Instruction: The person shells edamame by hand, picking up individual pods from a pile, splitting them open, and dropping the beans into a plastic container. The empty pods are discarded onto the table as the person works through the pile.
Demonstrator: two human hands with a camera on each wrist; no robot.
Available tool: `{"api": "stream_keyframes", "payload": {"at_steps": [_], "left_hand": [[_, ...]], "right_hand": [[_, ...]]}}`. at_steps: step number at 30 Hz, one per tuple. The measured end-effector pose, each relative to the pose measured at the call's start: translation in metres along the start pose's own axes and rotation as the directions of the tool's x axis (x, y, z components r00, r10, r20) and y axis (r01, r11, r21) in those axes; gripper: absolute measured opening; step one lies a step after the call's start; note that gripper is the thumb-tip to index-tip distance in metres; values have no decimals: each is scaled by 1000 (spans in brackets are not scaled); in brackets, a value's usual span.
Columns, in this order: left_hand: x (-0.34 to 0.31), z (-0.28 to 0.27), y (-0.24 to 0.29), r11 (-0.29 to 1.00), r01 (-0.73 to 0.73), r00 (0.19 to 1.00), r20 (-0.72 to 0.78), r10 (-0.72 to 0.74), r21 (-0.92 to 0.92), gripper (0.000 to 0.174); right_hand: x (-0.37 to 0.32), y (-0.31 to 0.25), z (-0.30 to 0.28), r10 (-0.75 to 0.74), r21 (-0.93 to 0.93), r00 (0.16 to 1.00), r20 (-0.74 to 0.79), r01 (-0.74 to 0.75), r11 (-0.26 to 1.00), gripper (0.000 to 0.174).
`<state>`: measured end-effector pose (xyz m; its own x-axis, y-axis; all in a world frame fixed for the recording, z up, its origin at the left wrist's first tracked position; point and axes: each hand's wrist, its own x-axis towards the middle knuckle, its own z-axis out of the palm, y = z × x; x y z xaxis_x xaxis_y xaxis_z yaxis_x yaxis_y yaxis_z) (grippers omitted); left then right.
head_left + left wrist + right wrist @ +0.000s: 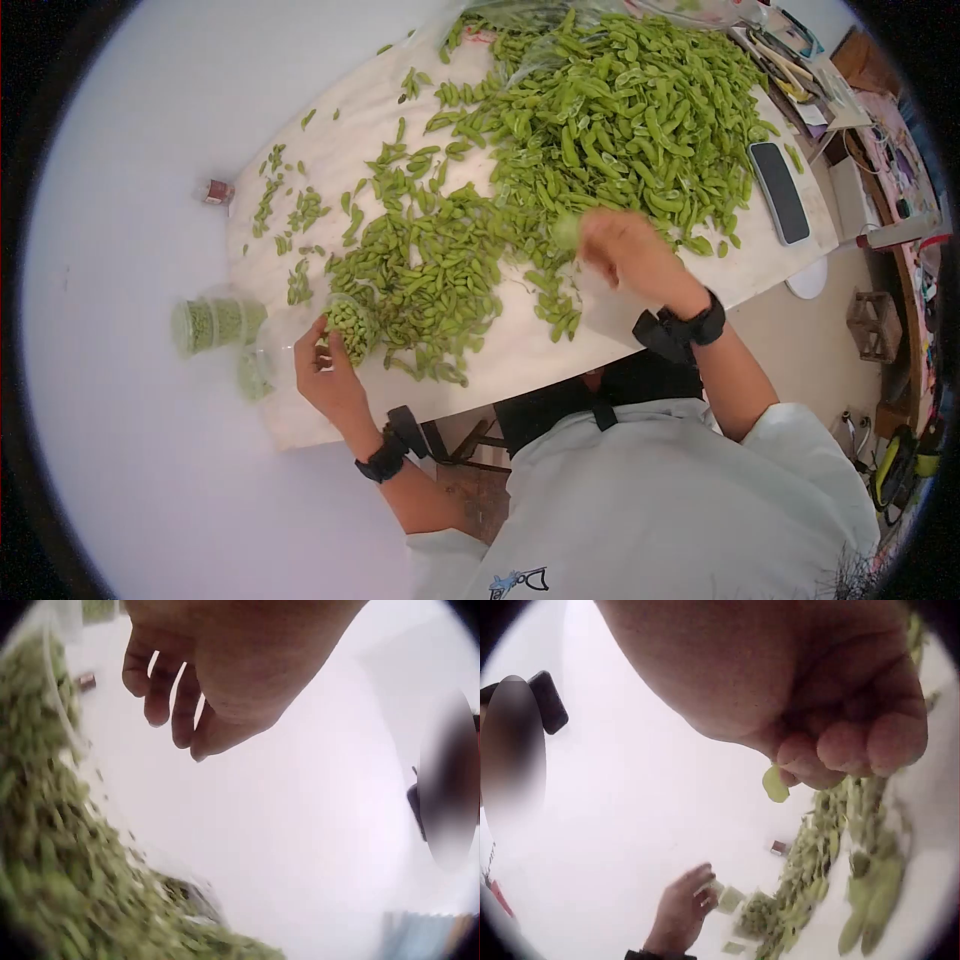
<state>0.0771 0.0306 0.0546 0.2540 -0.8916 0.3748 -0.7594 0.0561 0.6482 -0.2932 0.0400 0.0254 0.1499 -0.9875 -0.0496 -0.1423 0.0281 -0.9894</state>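
A clear tub of shelled green beans point(349, 329) stands near the table's front left edge. My left hand point(328, 378) is right beside this tub, its fingers loosely bent near the rim. In the left wrist view, the same hand point(217, 667) shows nothing between fingers and thumb, and the tub point(60, 697) is at the left edge. My right hand point(630, 255) is blurred above the table, right of the loose pods. Its thumb and finger pinch a light green soybean pod point(776, 784), partly hidden by the fingertips.
A large heap of soybean pods point(620, 120) covers the back right, and a smaller pile point(430, 285) lies mid-table. Filled clear tubs point(215, 323) stand at the left. A phone point(779, 193) lies at the right edge. Loose pods point(305, 210) are scattered at the back left.
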Motion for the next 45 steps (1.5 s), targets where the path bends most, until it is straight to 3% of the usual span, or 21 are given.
{"api": "stream_keyframes", "payload": {"at_steps": [1,2,4,5,8,11,14,20,23,29,32,41,44,45], "left_hand": [[4,-4,-5,998,-7,1000,-6,7,55,27],[5,-7,-6,966,-82,997,10,82,246,33],[10,-6,-5,951,-153,986,-18,164,267,32],[12,-4,-4,942,-187,978,-32,204,277,32],[19,8,21,992,-118,987,113,112,40,27],[23,28,49,990,-138,948,290,135,-8,22],[24,45,60,979,-203,909,377,177,31,20],[12,72,27,915,-318,870,460,177,248,24],[11,69,35,953,-187,873,485,50,237,27],[10,63,46,954,-152,867,499,2,259,26],[9,63,44,931,-259,878,465,116,256,25],[32,90,37,916,-348,839,502,208,202,24],[24,74,43,897,-278,801,598,20,343,25],[23,73,46,891,-287,800,599,22,350,25]], "right_hand": [[6,-11,-9,46,297,997,-59,-26,954,26],[11,-24,-15,32,373,992,-119,15,928,26],[16,-46,-20,22,508,970,-241,107,854,28],[16,-45,-19,28,503,962,-272,117,856,29],[14,-30,-13,69,463,950,-304,84,883,28],[5,-10,0,60,532,975,-212,64,844,23],[-1,4,8,74,456,980,-185,19,890,20],[-10,23,3,93,507,979,-179,11,862,19],[-11,16,4,136,509,965,-226,-3,861,17],[-12,14,6,149,528,959,-240,0,849,17],[-11,15,6,137,514,963,-232,2,858,17],[-13,6,9,77,516,968,-241,60,854,18],[-17,6,5,82,507,959,-271,69,859,17],[-16,7,6,81,519,958,-275,77,851,17]]}}
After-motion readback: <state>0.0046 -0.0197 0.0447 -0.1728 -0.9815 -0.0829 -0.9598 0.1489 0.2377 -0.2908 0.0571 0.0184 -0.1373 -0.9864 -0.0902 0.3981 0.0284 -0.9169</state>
